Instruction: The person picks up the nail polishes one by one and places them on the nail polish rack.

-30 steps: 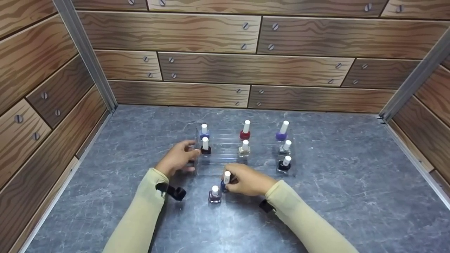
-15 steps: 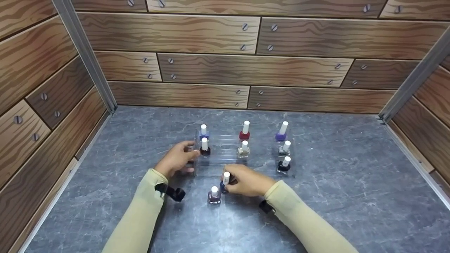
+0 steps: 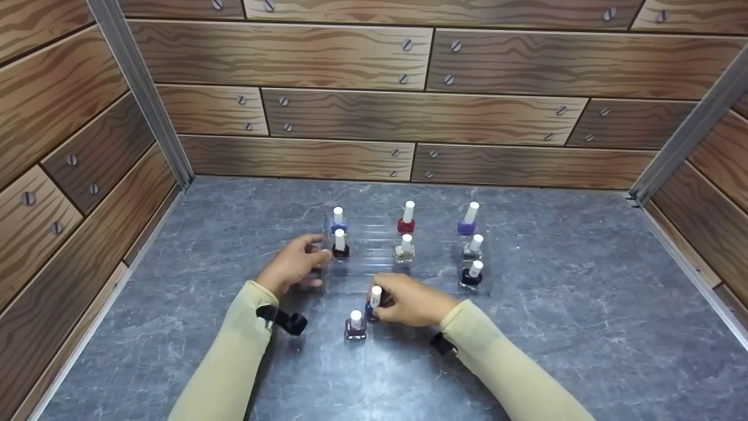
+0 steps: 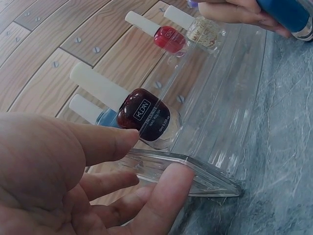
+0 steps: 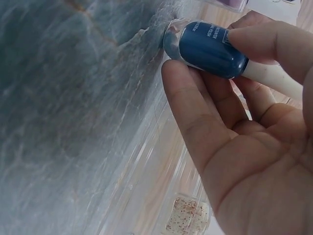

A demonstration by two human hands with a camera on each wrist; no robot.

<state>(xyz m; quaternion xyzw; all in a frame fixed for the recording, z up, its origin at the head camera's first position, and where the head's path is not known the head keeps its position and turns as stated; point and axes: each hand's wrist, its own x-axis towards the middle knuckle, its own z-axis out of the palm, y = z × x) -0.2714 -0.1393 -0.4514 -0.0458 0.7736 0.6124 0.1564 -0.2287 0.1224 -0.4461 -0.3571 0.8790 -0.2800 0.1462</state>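
In the head view my right hand (image 3: 412, 299) pinches a blue nail polish bottle (image 5: 210, 49) with a white cap between thumb and fingers, upright at the front of the clear stepped rack (image 3: 374, 245). Just left of it, a dark purple nail polish bottle (image 3: 355, 327) stands on the table. My left hand (image 3: 295, 261) lies at the rack's left side, fingers loosely bent around the clear side panel (image 4: 183, 166). Its thumb is close to a dark red nail polish bottle (image 4: 146, 115); whether they touch I cannot tell.
Several more bottles stand on the rack: light blue (image 3: 338, 221), red (image 3: 407, 222), purple (image 3: 467, 221), glitter (image 3: 405, 250), silvery clear (image 3: 473, 248) and black (image 3: 472, 275). Wood-patterned walls (image 3: 374, 111) enclose the grey marbled table (image 3: 584, 280) at the back and sides.
Almost nothing differs. The whole head view has shifted very slightly; both hands and the blue bottle keep their places.
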